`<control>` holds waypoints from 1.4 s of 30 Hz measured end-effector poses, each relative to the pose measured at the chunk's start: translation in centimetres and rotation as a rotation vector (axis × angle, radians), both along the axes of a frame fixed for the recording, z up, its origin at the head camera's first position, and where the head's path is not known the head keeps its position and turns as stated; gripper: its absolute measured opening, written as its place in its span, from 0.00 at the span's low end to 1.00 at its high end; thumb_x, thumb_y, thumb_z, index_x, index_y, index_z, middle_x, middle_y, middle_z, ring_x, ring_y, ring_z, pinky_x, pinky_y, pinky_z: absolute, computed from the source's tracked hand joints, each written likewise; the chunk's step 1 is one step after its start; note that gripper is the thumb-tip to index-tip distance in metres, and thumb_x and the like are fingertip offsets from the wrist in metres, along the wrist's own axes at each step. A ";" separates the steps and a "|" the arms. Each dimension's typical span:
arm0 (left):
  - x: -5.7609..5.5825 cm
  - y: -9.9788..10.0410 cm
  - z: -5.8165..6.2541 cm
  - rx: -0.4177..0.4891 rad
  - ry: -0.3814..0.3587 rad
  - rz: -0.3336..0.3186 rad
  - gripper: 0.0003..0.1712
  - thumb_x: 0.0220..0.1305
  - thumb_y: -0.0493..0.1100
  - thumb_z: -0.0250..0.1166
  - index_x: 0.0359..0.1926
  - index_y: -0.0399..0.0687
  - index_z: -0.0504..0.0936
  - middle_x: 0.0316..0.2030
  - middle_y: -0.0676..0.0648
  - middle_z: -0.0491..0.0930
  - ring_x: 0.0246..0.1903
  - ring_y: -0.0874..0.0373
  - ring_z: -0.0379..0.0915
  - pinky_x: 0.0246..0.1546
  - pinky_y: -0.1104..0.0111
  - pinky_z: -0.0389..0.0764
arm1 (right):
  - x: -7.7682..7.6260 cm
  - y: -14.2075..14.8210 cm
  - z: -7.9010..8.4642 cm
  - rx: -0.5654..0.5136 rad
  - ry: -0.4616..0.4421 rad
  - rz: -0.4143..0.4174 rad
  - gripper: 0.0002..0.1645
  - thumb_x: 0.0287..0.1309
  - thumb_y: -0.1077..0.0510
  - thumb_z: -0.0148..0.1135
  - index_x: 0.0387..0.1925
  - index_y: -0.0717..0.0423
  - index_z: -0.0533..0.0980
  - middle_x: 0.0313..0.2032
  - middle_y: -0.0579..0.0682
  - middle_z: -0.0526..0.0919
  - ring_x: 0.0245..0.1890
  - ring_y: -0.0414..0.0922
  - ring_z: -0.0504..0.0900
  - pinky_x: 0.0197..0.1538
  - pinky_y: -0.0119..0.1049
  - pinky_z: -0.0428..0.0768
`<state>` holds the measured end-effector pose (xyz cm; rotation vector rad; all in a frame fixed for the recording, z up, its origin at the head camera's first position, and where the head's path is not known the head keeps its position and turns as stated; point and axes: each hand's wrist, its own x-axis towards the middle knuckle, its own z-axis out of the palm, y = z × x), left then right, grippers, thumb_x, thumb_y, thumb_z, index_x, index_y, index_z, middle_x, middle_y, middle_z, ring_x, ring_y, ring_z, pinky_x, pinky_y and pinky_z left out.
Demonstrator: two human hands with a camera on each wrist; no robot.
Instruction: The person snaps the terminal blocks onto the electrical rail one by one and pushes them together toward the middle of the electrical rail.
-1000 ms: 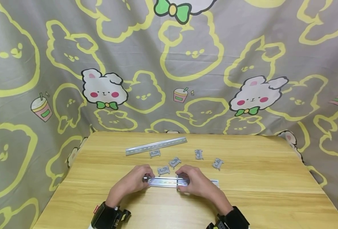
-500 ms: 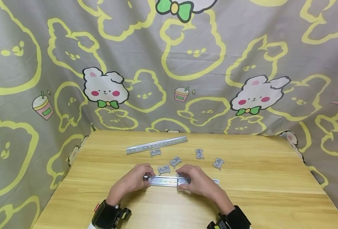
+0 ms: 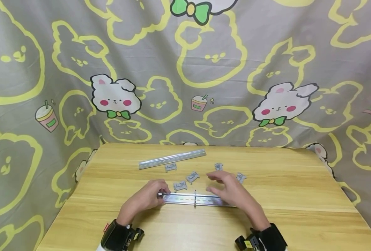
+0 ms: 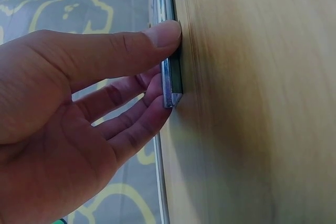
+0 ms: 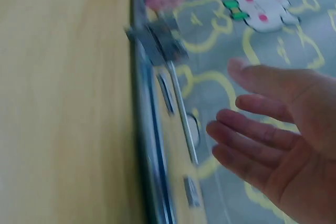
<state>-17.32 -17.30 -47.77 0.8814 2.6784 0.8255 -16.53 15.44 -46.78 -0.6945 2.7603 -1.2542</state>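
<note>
A slotted metal DIN rail (image 3: pixel 179 198) lies across the near middle of the table. My left hand (image 3: pixel 149 196) pinches its left end, thumb on the near side and fingers on the far side in the left wrist view. One grey terminal block (image 3: pixel 195 199) stands upright across the rail near its middle; the right wrist view shows this block (image 5: pixel 157 41) blurred. My right hand (image 3: pixel 230 190) hovers over the rail's right part, hiding some of it, with fingers spread and nothing held. In the right wrist view its fingers (image 5: pixel 257 129) stand apart from the rail.
A second DIN rail (image 3: pixel 172 159) lies slanted at the back. Several loose grey terminal blocks lie flat between the rails, including one near the left hand (image 3: pixel 180 185), one at centre (image 3: pixel 192 177) and one past the right hand (image 3: pixel 240 178). A patterned curtain (image 3: pixel 160 104) hangs behind the table.
My right hand has let go of the terminal block on the rail and moved right and up, its fingers now spread. The left hand keeps its pinch on the rail's end.
</note>
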 end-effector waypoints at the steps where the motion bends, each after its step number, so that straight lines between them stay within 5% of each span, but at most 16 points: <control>1: 0.0 0.0 0.0 -0.001 0.002 -0.001 0.17 0.50 0.28 0.78 0.42 0.40 0.86 0.38 0.50 0.81 0.40 0.54 0.79 0.45 0.61 0.84 | -0.1 0.6 0.1 0.007 0.018 -0.024 0.28 0.59 0.57 0.74 0.60 0.61 0.79 0.56 0.58 0.83 0.55 0.54 0.83 0.58 0.49 0.82; 8: 0.0 -0.1 -0.2 0.016 0.003 -0.005 0.17 0.50 0.28 0.78 0.41 0.39 0.86 0.38 0.49 0.81 0.39 0.54 0.78 0.44 0.61 0.84 | -1.0 4.3 -0.3 0.155 0.157 -0.189 0.29 0.56 0.63 0.76 0.59 0.67 0.78 0.54 0.63 0.81 0.53 0.61 0.81 0.52 0.55 0.83; 16: 0.0 -0.1 -0.1 0.021 0.005 -0.015 0.16 0.50 0.28 0.78 0.41 0.39 0.86 0.37 0.49 0.81 0.38 0.54 0.78 0.42 0.61 0.84 | -1.3 6.6 -1.2 0.262 0.084 -0.277 0.37 0.56 0.61 0.76 0.63 0.74 0.72 0.59 0.72 0.73 0.59 0.69 0.72 0.53 0.59 0.80; 30: 0.0 -0.1 0.0 0.035 -0.004 -0.011 0.16 0.49 0.27 0.78 0.41 0.38 0.86 0.37 0.49 0.80 0.38 0.54 0.78 0.42 0.61 0.85 | -1.7 7.1 -2.1 0.317 -0.022 -0.303 0.37 0.54 0.59 0.78 0.59 0.76 0.74 0.54 0.69 0.75 0.47 0.59 0.78 0.46 0.50 0.83; 42: 0.1 0.0 0.0 0.046 -0.001 -0.012 0.17 0.48 0.27 0.78 0.41 0.38 0.86 0.36 0.49 0.80 0.37 0.54 0.78 0.40 0.64 0.85 | -1.9 7.2 -2.3 0.277 0.004 -0.287 0.29 0.55 0.62 0.76 0.54 0.74 0.78 0.49 0.64 0.79 0.43 0.53 0.80 0.43 0.46 0.82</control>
